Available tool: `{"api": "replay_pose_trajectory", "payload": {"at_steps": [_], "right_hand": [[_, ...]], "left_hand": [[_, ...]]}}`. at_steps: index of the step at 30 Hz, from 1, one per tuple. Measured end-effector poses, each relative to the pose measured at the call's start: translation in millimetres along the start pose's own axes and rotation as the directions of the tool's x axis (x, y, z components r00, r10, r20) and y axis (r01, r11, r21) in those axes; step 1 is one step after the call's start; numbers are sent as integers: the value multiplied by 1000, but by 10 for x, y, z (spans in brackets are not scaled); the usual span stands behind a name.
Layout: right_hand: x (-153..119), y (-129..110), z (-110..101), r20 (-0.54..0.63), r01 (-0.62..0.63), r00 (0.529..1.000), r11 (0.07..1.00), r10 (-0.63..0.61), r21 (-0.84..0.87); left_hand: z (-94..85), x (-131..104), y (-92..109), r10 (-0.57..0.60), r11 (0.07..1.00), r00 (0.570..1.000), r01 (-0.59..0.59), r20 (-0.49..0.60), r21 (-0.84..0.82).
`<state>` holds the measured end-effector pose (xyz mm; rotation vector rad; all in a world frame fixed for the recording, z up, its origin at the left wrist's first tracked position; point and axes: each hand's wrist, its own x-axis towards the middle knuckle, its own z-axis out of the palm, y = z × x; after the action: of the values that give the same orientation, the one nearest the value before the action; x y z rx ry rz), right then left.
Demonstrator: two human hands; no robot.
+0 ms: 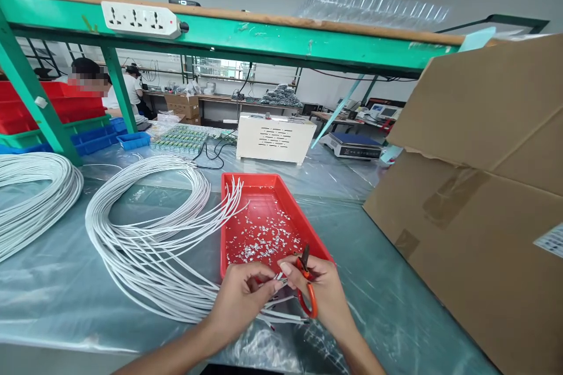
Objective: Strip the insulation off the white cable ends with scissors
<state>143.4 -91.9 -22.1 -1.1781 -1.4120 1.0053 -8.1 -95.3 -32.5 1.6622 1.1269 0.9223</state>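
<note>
A large coil of white cables [145, 281] lies on the table, with one bunch of ends over the red tray [303, 220] and another near my hands. My left hand [241, 293] pinches a white cable close to its end, above the tray's near edge. My right hand [323, 287] has orange-handled scissors [311, 300] hooked in it, blades pointing up. Its thumb and forefinger meet at the same cable end, beside the left fingertips. Small white and silvery scraps [264, 240] are scattered over the tray floor.
Another white cable coil [39, 199] sits at far left. A cardboard box [479, 187] stands close on the right. Behind the tray are a cream metal box [275, 137] and a scale [352, 145]. A green shelf beam [264, 35] crosses overhead. Two people are in the background.
</note>
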Motion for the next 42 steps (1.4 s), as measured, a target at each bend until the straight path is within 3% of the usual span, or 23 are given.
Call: {"api": "replay_pose_trajectory", "payload": {"at_steps": [4, 9, 13, 16, 18, 19, 21, 23, 25, 26, 27, 29, 30, 32, 34, 37, 39, 42], "right_hand": [[60, -21, 4, 35, -9, 999, 1000, 9, 13], [125, -3, 8, 67, -70, 995, 996, 67, 49], [198, -1, 12, 89, -139, 987, 988, 132, 72], [246, -20, 19, 103, -163, 982, 983, 155, 79], [269, -37, 26, 112, -160, 982, 984, 150, 79], [279, -45, 29, 112, -150, 984, 986, 141, 76], [298, -61, 32, 115, -114, 988, 992, 107, 56], [325, -75, 30, 120, -57, 991, 998, 56, 5], [371, -83, 24, 140, 15, 990, 997, -4, -80], [401, -84, 21, 150, 60, 988, 990, -41, -126], [435, -83, 18, 159, 108, 984, 980, -82, -167], [507, -67, 15, 177, 197, 971, 956, -160, -219], [540, -53, 16, 181, 235, 964, 944, -195, -233], [592, -15, 20, 181, 290, 951, 924, -250, -248], [622, 30, 26, 172, 323, 943, 913, -286, -251], [629, 84, 34, 133, 321, 945, 921, -298, -223], [616, 105, 31, 108, 292, 955, 938, -276, -187], [587, 113, 14, 124, 243, 966, 963, -229, -113]], "left_hand": [[17, 33, -35, -91, 968, 995, 77, -50, -238], [-11, 63, -1, -177, 915, 982, 137, -72, -380], [-73, 81, 40, -188, 907, 978, 138, -89, -399], [-111, 55, 20, -111, 953, 985, 68, -132, -295], [-116, 5, -34, 113, 991, 979, -123, -173, -48], [-109, -26, -74, 282, 956, 949, -265, -143, 124], [-75, -88, -169, 569, 726, 817, -552, 93, 410], [-39, -130, -252, 608, 516, 692, -717, 389, 469], [-36, -139, -284, 571, 519, 659, -752, 489, 407], [-55, -129, -274, 577, 584, 674, -735, 460, 345], [-88, -108, -246, 593, 669, 716, -693, 370, 269], [-176, -36, -153, 515, 848, 852, -522, 94, 89], [-222, 15, -102, 398, 917, 916, -399, -57, 1], [-294, 140, -19, 87, 975, 969, -131, -233, -178], [-324, 275, 9, -90, 951, 989, 50, -120, -304], [-297, 430, -39, -135, 878, 974, 203, 183, -434], [-259, 476, -79, -141, 841, 961, 243, 237, -483], [-219, 473, -85, -141, 837, 971, 221, 194, -501]]}}
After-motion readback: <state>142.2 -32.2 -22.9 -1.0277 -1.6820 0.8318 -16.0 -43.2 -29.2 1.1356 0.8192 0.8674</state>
